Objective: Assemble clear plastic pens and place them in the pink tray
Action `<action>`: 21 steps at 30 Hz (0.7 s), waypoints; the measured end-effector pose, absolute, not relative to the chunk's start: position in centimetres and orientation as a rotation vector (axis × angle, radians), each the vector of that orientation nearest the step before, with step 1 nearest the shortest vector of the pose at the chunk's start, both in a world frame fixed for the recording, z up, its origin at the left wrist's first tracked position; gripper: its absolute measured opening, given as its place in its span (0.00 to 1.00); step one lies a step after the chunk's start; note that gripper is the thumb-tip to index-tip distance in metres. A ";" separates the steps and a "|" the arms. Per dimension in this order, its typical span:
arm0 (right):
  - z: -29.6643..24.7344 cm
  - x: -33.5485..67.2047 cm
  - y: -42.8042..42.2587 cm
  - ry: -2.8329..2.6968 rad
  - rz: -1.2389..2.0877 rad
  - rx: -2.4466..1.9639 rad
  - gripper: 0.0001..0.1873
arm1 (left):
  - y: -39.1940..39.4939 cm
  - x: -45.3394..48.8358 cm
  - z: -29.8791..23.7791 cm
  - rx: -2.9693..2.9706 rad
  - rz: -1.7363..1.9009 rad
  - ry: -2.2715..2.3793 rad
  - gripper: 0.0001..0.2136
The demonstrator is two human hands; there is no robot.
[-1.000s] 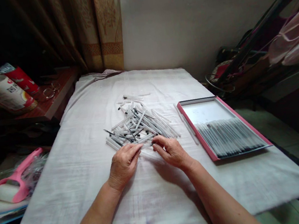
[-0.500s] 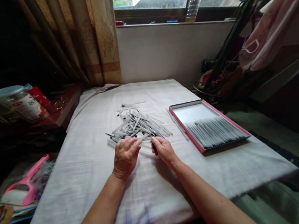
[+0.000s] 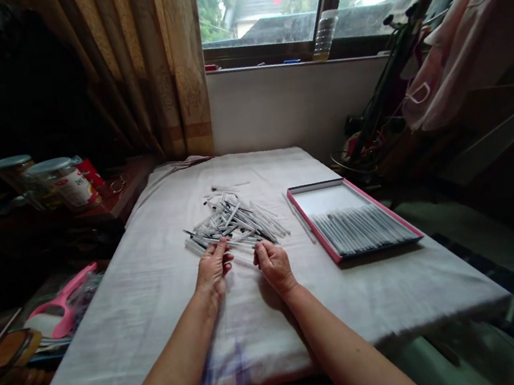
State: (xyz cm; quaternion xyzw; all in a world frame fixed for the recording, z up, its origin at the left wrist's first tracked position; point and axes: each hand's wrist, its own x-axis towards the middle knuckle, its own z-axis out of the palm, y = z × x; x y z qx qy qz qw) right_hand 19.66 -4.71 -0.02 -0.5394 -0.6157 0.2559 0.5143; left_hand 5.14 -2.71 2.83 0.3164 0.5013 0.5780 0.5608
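Between my two hands a thin, whitish pen refill point(image 3: 241, 243) stretches level, just over the near edge of a loose pile. My left hand point(image 3: 211, 270) pinches its left end between thumb and fingers. The fingers of my right hand point(image 3: 274, 264) are curled closed round its right end. Right behind them lies the heap of pen refills point(image 3: 236, 214), clear and grey with dark tips, pointing many ways. To the right, a shallow pink-edged box point(image 3: 332, 252) holds a neat row of refills point(image 3: 365, 227) in its near part; its white bottom shows at the far part.
A few refills point(image 3: 301, 219) lie along the box's left side on the white tablecloth point(image 3: 160, 318). Lidded jars point(image 3: 71, 186) stand on a dark side table at left, above a pink-handled item point(image 3: 67, 304). A bottle point(image 3: 325, 37) stands on the windowsill.
My left hand has turned, so its thumb side now faces up. My right hand stays curled at the refill's other end. The whole view has shifted slightly with my head.
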 end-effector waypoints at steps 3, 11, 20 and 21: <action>-0.1 19.8 -4.3 -1.406 0.745 -1.271 0.25 | -2.6 5.4 3.1 0.643 1.371 1.116 0.21; 0.0 19.5 -4.4 -1.445 0.932 -1.188 0.28 | -2.4 5.2 3.2 0.519 1.314 1.024 0.09; 2.8 20.2 -2.7 -1.680 0.657 -1.359 0.22 | -0.1 1.4 3.2 0.610 1.247 0.974 0.14; 3.6 20.0 -1.7 -1.746 0.583 -1.411 0.20 | 0.0 1.3 3.0 0.622 1.239 0.965 0.15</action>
